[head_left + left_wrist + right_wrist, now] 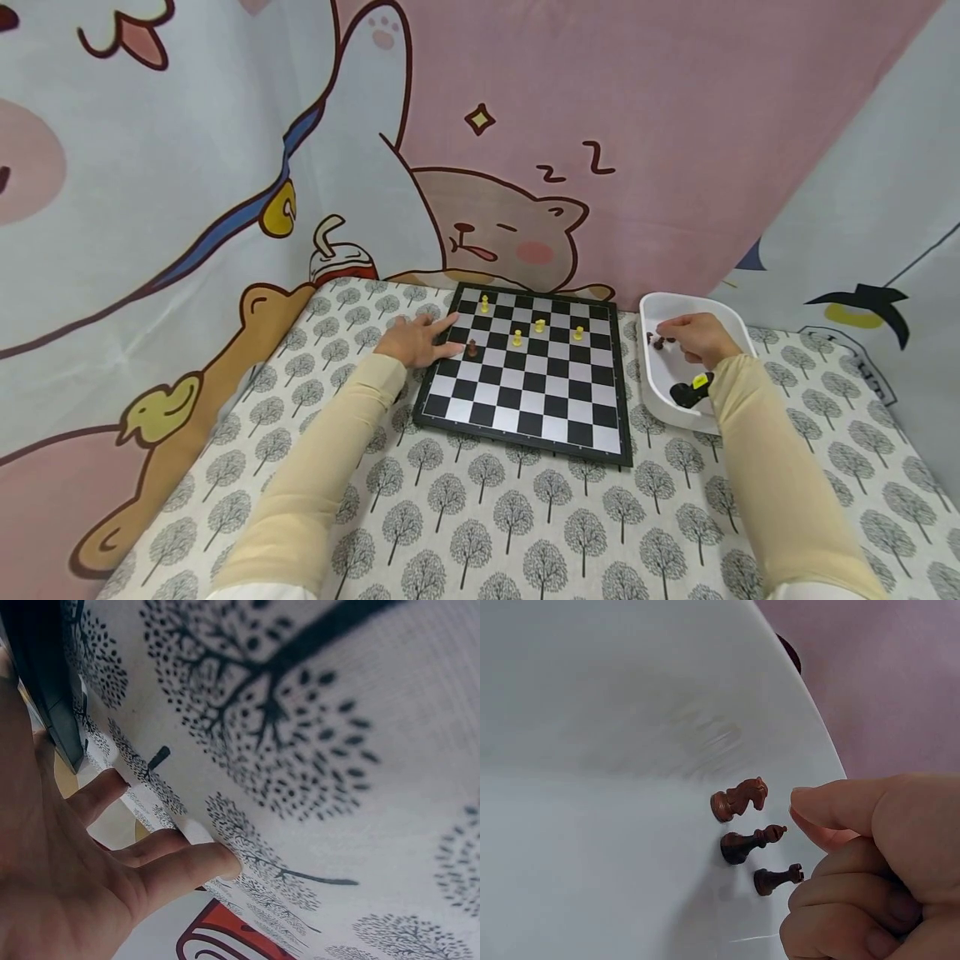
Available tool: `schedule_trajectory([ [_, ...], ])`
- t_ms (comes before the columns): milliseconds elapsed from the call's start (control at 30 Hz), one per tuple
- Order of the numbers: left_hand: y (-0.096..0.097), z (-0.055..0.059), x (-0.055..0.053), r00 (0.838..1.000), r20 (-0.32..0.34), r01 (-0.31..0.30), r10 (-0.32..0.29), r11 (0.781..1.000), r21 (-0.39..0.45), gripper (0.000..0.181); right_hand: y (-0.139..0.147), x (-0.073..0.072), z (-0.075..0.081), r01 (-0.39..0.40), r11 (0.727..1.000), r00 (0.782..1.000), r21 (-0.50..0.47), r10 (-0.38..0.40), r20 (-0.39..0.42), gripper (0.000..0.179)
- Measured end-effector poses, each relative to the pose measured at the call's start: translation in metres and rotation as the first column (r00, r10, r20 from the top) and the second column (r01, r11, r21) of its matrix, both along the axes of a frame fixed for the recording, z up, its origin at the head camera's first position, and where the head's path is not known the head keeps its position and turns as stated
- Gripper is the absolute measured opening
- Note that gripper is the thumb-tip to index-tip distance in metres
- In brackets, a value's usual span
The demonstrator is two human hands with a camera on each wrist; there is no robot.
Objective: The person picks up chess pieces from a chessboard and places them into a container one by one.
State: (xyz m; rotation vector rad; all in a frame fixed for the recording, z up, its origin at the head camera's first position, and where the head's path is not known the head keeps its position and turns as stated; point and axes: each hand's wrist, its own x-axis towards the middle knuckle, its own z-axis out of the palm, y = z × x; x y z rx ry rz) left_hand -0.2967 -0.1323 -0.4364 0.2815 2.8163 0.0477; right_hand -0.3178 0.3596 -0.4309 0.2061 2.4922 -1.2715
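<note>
My left hand (412, 340) rests at the left edge of the chessboard (525, 442), fingers spread, with fingertips overlapping its border. Close to those fingertips stands a brown chess piece (472, 348). Several yellow chess pieces (517, 337) stand farther back on the squares. Over a white tub (651, 400) is my right hand (697, 337). The right wrist view has a reddish-brown knight (739, 799), a dark bishop (751, 844) and a dark rook (778, 879) lying in the tub. My right index finger and thumb reach toward the knight, apart from it; the other fingers curl inward.
The tub stands just right of the board on a tree-print tablecloth (510, 508). Behind the table hangs a pink and white cartoon cloth (637, 83). A black device with a yellow label (692, 390) shows by my right wrist, overlapping the tub.
</note>
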Motion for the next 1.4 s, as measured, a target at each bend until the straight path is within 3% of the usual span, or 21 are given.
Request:
schedule_trajectory([
  [267,0.000,-0.001,0.000,1.000,0.005,-0.011,0.011,1.000,0.020,0.079,-0.002,0.000,0.008,0.003,1.000,1.000,0.012,-0.003,-0.007,0.050],
  [533,-0.001,-0.001,0.000,1.000,0.011,-0.019,0.019,1.000,0.020,0.080,-0.016,-0.002,0.029,-0.029,1.000,0.992,0.003,0.029,-0.127,0.050],
  [967,-0.001,-0.003,-0.003,1.000,0.013,-0.010,0.010,1.000,0.018,0.081,-0.057,0.017,0.064,-0.069,0.998,0.982,-0.014,0.065,-0.180,0.046],
  [1233,-0.001,-0.003,-0.003,1.000,0.018,-0.015,0.014,1.000,0.023,0.081,-0.078,0.021,0.064,-0.092,0.995,0.971,-0.030,0.083,-0.223,0.046],
  [1400,-0.002,-0.004,-0.003,1.000,0.020,-0.019,0.018,1.000,0.022,0.080,-0.092,0.024,0.059,-0.083,0.995,0.976,-0.047,0.071,-0.207,0.044],
])
